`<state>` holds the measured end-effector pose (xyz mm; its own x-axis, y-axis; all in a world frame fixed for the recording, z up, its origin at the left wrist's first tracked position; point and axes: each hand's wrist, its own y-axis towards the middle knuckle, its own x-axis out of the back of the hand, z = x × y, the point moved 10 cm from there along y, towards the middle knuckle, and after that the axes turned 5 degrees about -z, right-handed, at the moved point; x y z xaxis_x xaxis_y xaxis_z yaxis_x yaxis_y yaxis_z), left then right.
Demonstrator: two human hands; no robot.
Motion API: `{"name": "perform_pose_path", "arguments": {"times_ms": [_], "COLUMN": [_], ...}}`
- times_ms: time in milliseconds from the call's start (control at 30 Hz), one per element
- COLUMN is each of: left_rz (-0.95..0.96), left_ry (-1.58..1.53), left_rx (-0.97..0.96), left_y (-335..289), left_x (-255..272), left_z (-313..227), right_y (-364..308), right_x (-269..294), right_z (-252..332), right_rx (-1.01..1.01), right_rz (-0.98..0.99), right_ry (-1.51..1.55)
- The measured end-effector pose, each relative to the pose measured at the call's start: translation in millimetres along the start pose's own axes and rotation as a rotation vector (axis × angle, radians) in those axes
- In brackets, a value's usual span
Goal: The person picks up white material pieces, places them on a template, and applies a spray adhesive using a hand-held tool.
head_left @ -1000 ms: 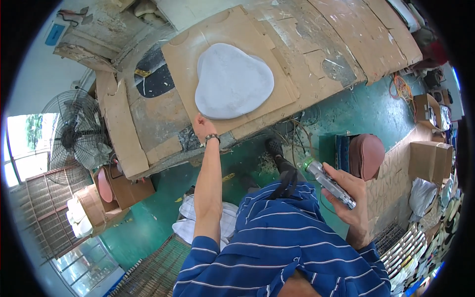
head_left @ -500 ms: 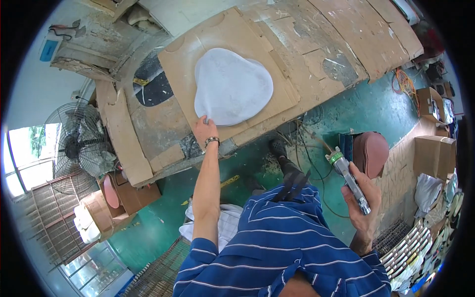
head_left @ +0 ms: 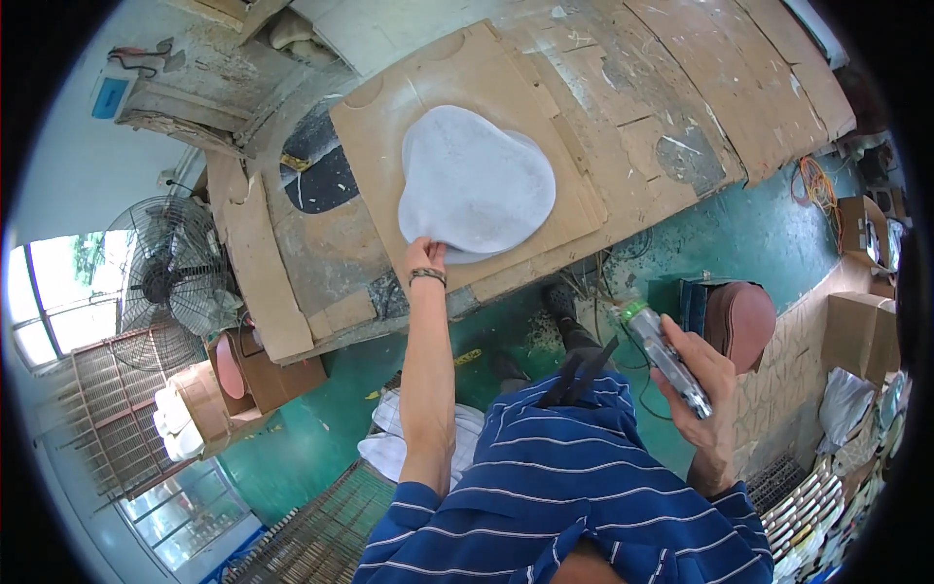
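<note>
A stack of thin, pale grey rounded three-lobed fabric pieces (head_left: 477, 180) lies on a cardboard sheet (head_left: 370, 127) on the bench. My left hand (head_left: 425, 258) pinches the near left edge of the top piece between thumb and fingers. That edge is slightly raised, and a lower piece shows beneath it. Off to the right, over the floor, my right hand (head_left: 705, 375) is wrapped round a silver spray gun (head_left: 666, 355) with a green ring at its front end. The gun points up and to the left, apart from the pieces.
The cardboard-covered bench (head_left: 632, 136) spans the top. A standing fan (head_left: 161, 277) is at its left end. Reddish rounded pads (head_left: 744, 326) are stacked right of the gun. Boxes (head_left: 861, 331) line the far right; cables (head_left: 608, 277) hang by the bench edge. White cloth pieces (head_left: 384, 453) lie near my left forearm.
My left hand has lifted the edge of the top fabric piece slightly, uncovering part of a lower one. The spray gun has shifted a little left and stays in my right hand. The view has shifted slightly.
</note>
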<state>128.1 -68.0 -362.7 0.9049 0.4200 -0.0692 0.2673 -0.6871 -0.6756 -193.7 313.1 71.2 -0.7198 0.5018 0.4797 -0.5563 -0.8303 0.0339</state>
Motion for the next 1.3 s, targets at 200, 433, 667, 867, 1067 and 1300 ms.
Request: {"name": "perform_pose_path", "arguments": {"times_ms": [200,433,667,867,1067,1300], "left_rz": [0.634,0.866,1.099,0.185,-0.242,-0.993], "left_ry": [-0.408,-0.694,-1.001,-1.105,-1.423,-1.745], "left_rx": [0.173,-0.104,-0.228,-0.547,-0.639,-0.664], "left_y": [-155,-254,-309,-306,-364,-484], "left_x": [-207,-233,-44,225,448,673], "left_z": [-54,-204,-264,-177,-13,211], "right_y": [47,163,171,73,-37,-194], "right_x": [-102,-247,-263,-286,-333,-403], "right_z": [-86,-236,-274,-173,-131,-83], "right_rx": [-0.238,-0.365,-0.375,-0.316,0.082,0.256], "right_rz": [0.487,0.613,0.721,0.959,1.224,1.478], "right_ry": [0.12,0.107,0.058,0.067,-0.252,-0.618]}}
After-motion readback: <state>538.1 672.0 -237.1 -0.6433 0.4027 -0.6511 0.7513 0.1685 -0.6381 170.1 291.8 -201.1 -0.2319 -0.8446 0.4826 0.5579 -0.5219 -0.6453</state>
